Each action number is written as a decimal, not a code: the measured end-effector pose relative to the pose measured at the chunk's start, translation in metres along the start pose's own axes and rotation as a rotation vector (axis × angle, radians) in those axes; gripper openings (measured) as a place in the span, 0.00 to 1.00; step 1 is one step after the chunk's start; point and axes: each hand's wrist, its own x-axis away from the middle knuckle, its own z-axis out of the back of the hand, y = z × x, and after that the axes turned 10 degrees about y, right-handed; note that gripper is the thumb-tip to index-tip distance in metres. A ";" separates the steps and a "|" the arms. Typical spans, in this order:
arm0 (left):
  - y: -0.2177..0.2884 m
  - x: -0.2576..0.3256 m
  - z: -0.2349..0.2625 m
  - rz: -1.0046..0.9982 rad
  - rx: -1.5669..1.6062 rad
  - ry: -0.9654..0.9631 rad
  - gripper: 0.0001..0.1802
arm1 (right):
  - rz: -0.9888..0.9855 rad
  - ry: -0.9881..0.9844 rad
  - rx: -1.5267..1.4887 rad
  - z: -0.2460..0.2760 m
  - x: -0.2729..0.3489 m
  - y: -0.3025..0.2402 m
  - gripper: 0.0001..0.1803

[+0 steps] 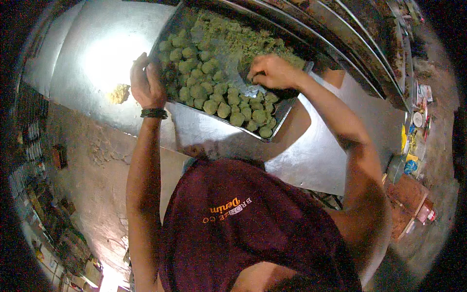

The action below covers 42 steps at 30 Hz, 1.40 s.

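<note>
A dark rectangular metal tray (279, 127) lies on the shiny metal table. On its left and near side sit many greenish round balls (198, 91), packed close together. Loose crumbly green mixture (228, 30) fills the far part. My right hand (275, 72) is over the tray's right side, between mixture and balls, its fingers curled together; whatever they may hold is hidden. By the tray's left edge my left hand (147, 85) is raised, thumb and bent fingers apart, with nothing visible between them. A dark bracelet (153, 113) circles that wrist.
A pale yellow lump of dough-like stuff (118, 94) lies on the metal table (104, 117) beside my left hand. Metal rack-like edges (350, 46) rise behind the tray at the far right. A reddish-brown board or box (406, 202) and mixed items stand lower right.
</note>
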 end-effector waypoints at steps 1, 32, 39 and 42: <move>0.001 0.001 -0.001 -0.009 0.011 0.001 0.14 | -0.021 -0.050 0.052 0.001 0.005 -0.004 0.12; 0.014 0.000 0.007 -0.090 -0.015 0.039 0.12 | -0.464 0.109 0.625 -0.041 -0.002 -0.013 0.04; 0.017 -0.003 0.016 -0.190 -0.117 0.025 0.10 | -0.441 0.254 0.608 -0.060 0.020 -0.046 0.07; 0.008 -0.003 0.019 -0.196 -0.174 0.007 0.13 | -0.392 0.147 0.570 -0.052 0.030 -0.046 0.09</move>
